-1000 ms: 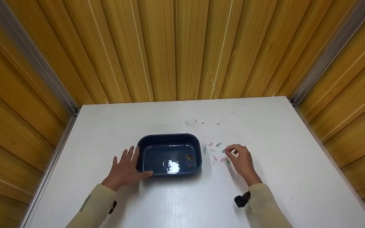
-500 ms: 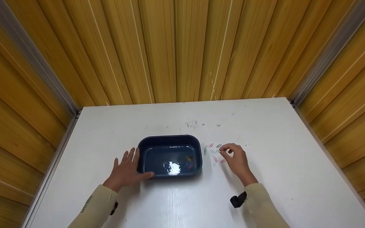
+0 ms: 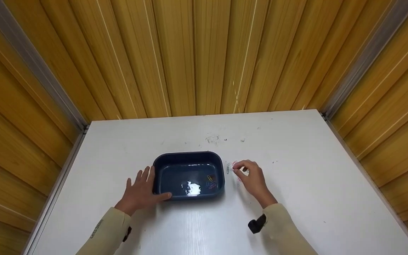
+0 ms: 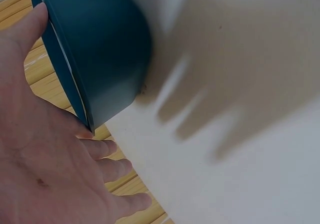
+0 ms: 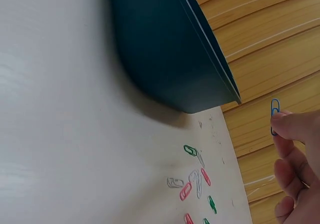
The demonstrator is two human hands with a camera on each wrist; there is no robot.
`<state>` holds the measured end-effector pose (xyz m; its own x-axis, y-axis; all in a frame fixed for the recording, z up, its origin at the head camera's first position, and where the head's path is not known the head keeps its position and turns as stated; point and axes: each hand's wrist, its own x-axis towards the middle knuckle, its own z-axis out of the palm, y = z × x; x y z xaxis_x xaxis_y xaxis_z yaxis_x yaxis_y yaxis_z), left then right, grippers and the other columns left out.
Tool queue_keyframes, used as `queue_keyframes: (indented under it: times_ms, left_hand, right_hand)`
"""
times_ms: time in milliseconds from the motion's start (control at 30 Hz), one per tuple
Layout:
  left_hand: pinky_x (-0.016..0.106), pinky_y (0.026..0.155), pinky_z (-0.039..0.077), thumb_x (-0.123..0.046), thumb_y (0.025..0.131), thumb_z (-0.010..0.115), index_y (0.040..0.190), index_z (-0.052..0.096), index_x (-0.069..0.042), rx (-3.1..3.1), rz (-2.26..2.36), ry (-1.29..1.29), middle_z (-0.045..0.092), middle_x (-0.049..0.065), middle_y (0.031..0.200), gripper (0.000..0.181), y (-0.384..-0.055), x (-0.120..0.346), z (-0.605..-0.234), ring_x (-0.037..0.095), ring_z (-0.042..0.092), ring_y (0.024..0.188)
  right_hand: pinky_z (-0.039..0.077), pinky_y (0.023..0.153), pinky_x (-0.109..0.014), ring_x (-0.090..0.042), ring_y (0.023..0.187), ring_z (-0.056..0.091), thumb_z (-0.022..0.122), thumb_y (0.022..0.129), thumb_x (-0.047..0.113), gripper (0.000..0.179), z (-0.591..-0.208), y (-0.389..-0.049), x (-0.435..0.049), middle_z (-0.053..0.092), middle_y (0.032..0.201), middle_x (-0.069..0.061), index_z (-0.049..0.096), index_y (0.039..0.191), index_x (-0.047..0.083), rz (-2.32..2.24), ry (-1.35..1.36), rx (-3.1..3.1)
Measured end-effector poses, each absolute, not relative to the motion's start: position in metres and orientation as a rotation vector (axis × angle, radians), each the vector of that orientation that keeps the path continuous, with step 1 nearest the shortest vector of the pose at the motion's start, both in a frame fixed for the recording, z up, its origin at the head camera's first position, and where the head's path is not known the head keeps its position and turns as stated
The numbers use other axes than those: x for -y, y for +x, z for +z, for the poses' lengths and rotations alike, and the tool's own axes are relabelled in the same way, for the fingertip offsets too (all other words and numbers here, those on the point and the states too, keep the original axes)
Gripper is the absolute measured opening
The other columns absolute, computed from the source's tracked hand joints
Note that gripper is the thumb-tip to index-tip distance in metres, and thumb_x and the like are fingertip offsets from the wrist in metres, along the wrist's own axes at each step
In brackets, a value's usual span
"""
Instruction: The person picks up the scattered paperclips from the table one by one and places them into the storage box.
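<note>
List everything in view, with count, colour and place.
tub: one, dark blue, on the table
tub clips: several, uncountable, yellow among them, inside at the right
blue paper clip: one, blue, in the right hand
green paper clips: three visible, green, right of the tub
red paper clips: three visible, pinkish red, same patch
pale paper clips: a few, whitish, same patch
table: one, white, under everything
marks: several, dark, table's far part
wall panels: many, yellow-brown, around the table
sleeves: two, beige, on the forearms
wrist devices: two, black, at the wrists
left hand: one, bare, against the tub's left end
right hand: one, bare, right of the tub
</note>
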<state>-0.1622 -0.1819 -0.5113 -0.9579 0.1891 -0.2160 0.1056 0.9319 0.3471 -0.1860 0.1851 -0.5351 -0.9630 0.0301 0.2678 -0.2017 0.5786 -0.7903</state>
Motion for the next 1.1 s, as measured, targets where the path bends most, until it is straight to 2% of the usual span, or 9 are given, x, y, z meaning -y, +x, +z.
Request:
queue_keyframes:
  times_ms: [233, 433, 667, 800, 1100]
  left_hand:
    - [0.071, 0.112, 0.006, -0.073, 0.077, 0.060, 0.155, 0.010, -0.003, -2.841, 0.505, 0.214, 0.014, 0.021, 0.161, 0.116, -0.161, 0.182, -0.512, 0.044, 0.011, 0.148]
    - [0.070, 0.113, 0.005, -0.073, 0.078, 0.060, 0.155, 0.009, -0.004, -2.835, 0.518, 0.206, 0.013, 0.020, 0.162, 0.116, -0.161, 0.181, -0.512, 0.044, 0.010, 0.149]
    - [0.070, 0.113, 0.006, -0.074, 0.077, 0.059, 0.155, 0.009, -0.004, -2.847, 0.520, 0.202, 0.014, 0.020, 0.162, 0.116, -0.161, 0.180, -0.513, 0.044, 0.011, 0.148]
    - [0.070, 0.113, 0.008, -0.075, 0.077, 0.058, 0.155, 0.009, -0.004, -2.861, 0.491, 0.200, 0.014, 0.020, 0.162, 0.117, -0.163, 0.181, -0.517, 0.043, 0.012, 0.148]
    - [0.071, 0.112, 0.007, -0.075, 0.077, 0.059, 0.156, 0.008, -0.005, -2.864, 0.512, 0.182, 0.014, 0.019, 0.162, 0.117, -0.162, 0.179, -0.519, 0.043, 0.012, 0.149]
  right_hand:
    - [0.048, 0.080, -0.040, -0.020, 0.088, 0.058, 0.071, 0.085, 0.007, 0.009, -0.536, -0.185, -0.172, 0.069, 0.088, 0.002, 0.070, 0.086, 0.016, 1.365, 0.200, 2.546]
    - [0.048, 0.079, -0.039, -0.016, 0.086, 0.057, 0.071, 0.086, 0.007, 0.009, -0.537, -0.186, -0.166, 0.069, 0.087, 0.003, 0.070, 0.087, 0.016, 1.370, 0.227, 2.551]
    - [0.046, 0.087, -0.043, -0.016, 0.084, 0.060, 0.072, 0.085, 0.007, 0.010, -0.535, -0.189, -0.159, 0.069, 0.086, 0.000, 0.070, 0.086, 0.016, 1.370, 0.258, 2.552]
    - [0.049, 0.081, -0.043, -0.016, 0.086, 0.060, 0.072, 0.085, 0.008, 0.007, -0.535, -0.190, -0.153, 0.069, 0.086, 0.001, 0.071, 0.086, 0.015, 1.375, 0.261, 2.561]
    - [0.049, 0.081, -0.042, -0.017, 0.086, 0.058, 0.072, 0.084, 0.005, 0.011, -0.537, -0.190, -0.143, 0.069, 0.087, 0.001, 0.071, 0.086, 0.016, 1.403, 0.261, 2.558]
